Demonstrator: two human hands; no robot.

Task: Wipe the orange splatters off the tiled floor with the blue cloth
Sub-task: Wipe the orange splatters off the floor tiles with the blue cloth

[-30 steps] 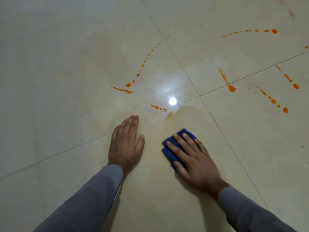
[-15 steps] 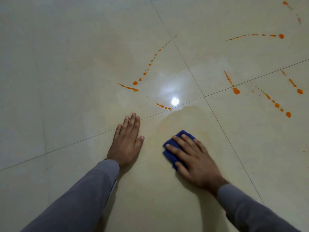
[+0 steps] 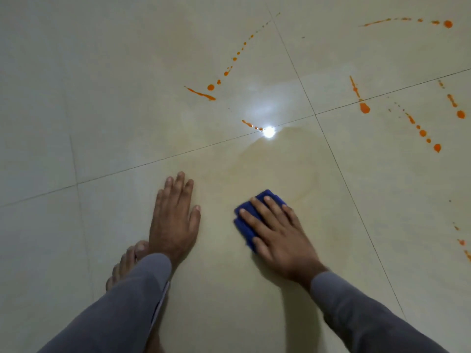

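Note:
My right hand point(image 3: 276, 230) lies flat on the folded blue cloth point(image 3: 246, 224) and presses it to the beige tiled floor point(image 3: 102, 110); most of the cloth is hidden under the palm. My left hand point(image 3: 175, 216) rests flat on the floor to the left, fingers straight. Orange splatters remain ahead: a dotted arc with a streak point(image 3: 201, 93), a short trail point(image 3: 251, 124) by the light glare, and drops at right point(image 3: 365, 108), point(image 3: 423, 133), point(image 3: 448, 24). A faint yellowish smear point(image 3: 275, 169) spreads beyond the cloth.
A bare foot point(image 3: 127, 263) shows under my left sleeve. Dark grout lines point(image 3: 316, 114) cross the floor. A bright lamp reflection point(image 3: 269, 132) sits on the grout line. More small orange drops point(image 3: 461, 242) lie at the far right edge.
The cloth under my right hand has slid slightly back toward me, leaving the smear wider. The view has tilted down, bringing a bare foot into sight. My left hand stays planted.

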